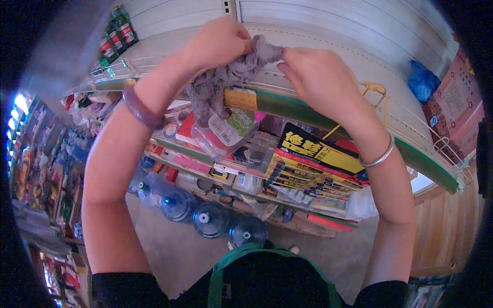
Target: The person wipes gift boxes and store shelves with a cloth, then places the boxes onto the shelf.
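A crumpled grey cloth [226, 77] hangs between my two hands, over the front edge of a pale shelf [308, 38]. My left hand [218, 43] grips the cloth near its upper end, with the fingers curled and partly hidden. On the other side my right hand [321, 77] pinches a corner of it between thumb and fingers. Part of the cloth drapes down past the shelf's green front strip [292, 108], beside a clear plastic tub with a green label [231, 131].
Green bottles with red labels [118, 36] stand at the shelf's far left. A blue plastic bag [423, 81] and a pink box [457, 102] are at the right. A black and yellow card [316, 159] hangs below. Several large blue water bottles [210, 219] stand on the floor.
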Demonstrator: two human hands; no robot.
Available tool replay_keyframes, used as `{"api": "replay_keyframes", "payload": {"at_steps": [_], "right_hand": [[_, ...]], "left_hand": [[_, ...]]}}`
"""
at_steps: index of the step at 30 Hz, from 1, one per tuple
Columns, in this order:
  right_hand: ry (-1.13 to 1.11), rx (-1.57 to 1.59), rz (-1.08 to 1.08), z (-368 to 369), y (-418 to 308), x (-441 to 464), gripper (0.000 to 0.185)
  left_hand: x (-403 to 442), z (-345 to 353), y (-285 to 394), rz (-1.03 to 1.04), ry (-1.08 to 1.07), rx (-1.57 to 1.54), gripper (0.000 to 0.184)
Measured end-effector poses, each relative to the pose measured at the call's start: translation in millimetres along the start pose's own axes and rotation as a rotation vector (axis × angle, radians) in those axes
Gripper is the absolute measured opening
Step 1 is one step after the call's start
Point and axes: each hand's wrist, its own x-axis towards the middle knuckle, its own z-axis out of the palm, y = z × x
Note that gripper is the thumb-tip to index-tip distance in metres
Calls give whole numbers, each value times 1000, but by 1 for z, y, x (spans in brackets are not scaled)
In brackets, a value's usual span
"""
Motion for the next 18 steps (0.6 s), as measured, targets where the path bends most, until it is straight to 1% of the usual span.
{"api": "replay_keyframes", "payload": {"at_steps": [1,4,7,10,12,14,15,17,18], "right_hand": [[20,8,-15,2,1,0,16],[57,36,-42,5,2,-1,18],[50,63,-41,1,1,-2,20],[56,62,-44,3,2,-4,21],[76,50,-60,5,3,-4,21],[57,43,-33,4,2,-2,22],[46,41,-16,4,1,-2,22],[53,51,-7,4,-2,0,21],[54,56,-8,5,-3,1,21]], "left_hand": [[5,-6,1,-37,-99,5,24],[19,-14,5,-18,-268,-36,26],[36,-17,11,19,-375,212,25],[46,-13,-9,132,-137,654,24],[49,-17,-51,-132,83,793,27],[20,-47,-79,-184,340,388,28],[11,-54,-99,-186,489,123,25],[-6,-51,-101,-137,743,-277,17],[-17,-39,-72,-69,825,-258,16]]}}
